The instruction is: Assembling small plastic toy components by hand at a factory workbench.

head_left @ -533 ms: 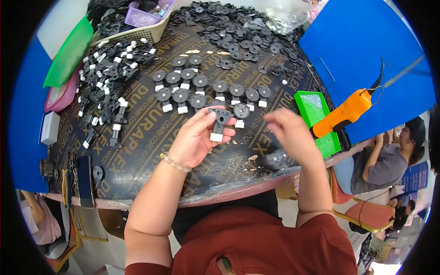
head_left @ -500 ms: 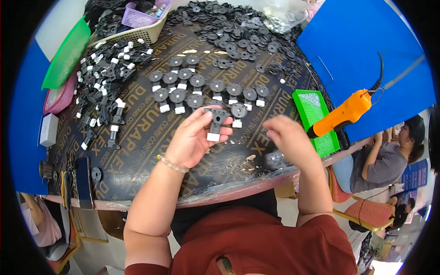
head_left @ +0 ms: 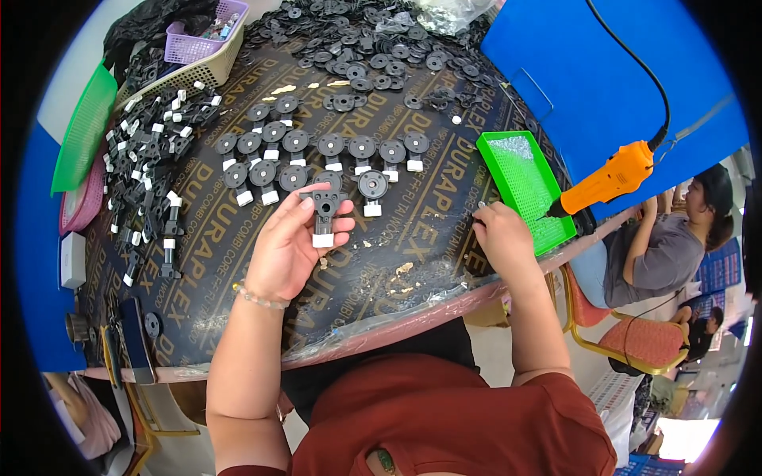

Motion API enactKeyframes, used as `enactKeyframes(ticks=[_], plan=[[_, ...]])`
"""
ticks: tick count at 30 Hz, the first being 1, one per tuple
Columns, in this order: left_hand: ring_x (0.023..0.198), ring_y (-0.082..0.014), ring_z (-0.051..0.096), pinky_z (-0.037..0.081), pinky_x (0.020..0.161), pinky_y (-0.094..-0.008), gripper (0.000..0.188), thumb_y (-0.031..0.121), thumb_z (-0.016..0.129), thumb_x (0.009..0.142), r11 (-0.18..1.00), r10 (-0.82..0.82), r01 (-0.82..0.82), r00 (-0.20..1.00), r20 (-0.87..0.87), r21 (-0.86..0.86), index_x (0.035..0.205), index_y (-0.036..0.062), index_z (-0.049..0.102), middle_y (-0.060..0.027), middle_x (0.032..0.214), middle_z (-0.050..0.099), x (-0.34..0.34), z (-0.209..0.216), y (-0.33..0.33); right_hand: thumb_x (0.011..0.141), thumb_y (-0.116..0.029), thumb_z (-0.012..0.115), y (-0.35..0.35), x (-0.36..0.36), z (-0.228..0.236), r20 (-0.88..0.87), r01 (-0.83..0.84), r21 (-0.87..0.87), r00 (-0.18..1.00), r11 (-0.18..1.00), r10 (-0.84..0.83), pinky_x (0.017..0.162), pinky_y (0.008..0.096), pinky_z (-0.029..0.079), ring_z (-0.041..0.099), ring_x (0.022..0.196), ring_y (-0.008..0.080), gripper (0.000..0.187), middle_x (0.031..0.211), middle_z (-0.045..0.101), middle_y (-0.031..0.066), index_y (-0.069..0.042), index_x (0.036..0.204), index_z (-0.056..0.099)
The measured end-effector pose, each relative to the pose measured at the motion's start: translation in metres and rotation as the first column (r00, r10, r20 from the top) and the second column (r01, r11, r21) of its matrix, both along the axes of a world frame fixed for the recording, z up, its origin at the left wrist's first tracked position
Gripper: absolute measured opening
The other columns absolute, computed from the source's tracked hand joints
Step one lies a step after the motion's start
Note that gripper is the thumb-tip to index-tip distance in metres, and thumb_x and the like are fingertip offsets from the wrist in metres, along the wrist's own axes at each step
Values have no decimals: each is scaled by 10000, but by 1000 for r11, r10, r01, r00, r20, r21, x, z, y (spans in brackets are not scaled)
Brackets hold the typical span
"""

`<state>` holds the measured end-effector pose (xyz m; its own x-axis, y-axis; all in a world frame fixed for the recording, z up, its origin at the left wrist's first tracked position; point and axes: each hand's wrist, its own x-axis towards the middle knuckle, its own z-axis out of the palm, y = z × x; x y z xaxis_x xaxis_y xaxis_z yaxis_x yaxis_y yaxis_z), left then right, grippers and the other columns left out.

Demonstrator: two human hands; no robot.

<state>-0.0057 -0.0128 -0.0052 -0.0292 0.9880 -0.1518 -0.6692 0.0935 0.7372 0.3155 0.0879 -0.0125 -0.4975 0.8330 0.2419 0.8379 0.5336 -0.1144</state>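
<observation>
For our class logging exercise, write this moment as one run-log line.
left hand: holds black part with white end | right hand: beside green tray, grip unclear | orange power tool: tip over tray

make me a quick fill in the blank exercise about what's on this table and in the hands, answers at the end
1. The left hand holds a black part whose lower end is ____.
2. The perforated tray next to the right hand is ____.
3. The power screwdriver has a black cord and a body that is mainly ____.
4. A beaded bracelet is worn on the person's ____ wrist.

Missing words: white; green; orange; left.
</observation>
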Motion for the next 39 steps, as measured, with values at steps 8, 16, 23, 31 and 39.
enactKeyframes(ticks=[8,16,23,31,39], plan=[[988,-259,682,569,853,-379,371,207,466,1035,1000,4,-5,1000,-27,-18,1342,-2,463,-227,1184,637,1,1,0,767,-15,684,24,-1,-10,-149,-86,59,984,995,94,725,426,519,626,818,336,89,820,619,130,-44,777,601],[996,-268,684,571,859,-382,377,217,475,1035,1000,6,-6,1000,-9,2,1344,3,465,-233,1194,632,-2,-1,1,737,29,685,21,-2,-2,-201,-123,1,972,992,121,688,434,514,623,771,352,125,782,615,142,-25,766,577],[996,-270,685,571,861,-385,385,213,485,1030,1000,10,-10,1000,-23,-15,1349,-2,460,-238,1196,630,0,0,1,748,9,708,19,-7,8,-340,-85,-127,940,988,37,703,404,527,640,751,333,89,809,643,139,-11,782,629],[1052,-292,679,566,927,-400,365,148,548,1004,1000,-4,4,1000,17,4,1326,-6,471,-244,1210,627,3,1,0,842,-30,667,18,-36,34,-512,-178,-279,859,944,10,697,317,496,607,771,225,34,874,600,94,-17,857,639],[1070,-281,671,560,935,-404,316,147,512,1024,997,-78,78,995,69,-6,1301,-1,480,-181,1182,642,6,-8,3,901,-87,610,4,-132,59,-587,-635,-275,706,721,397,874,392,468,577,981,330,88,1001,551,146,-3,878,603]])
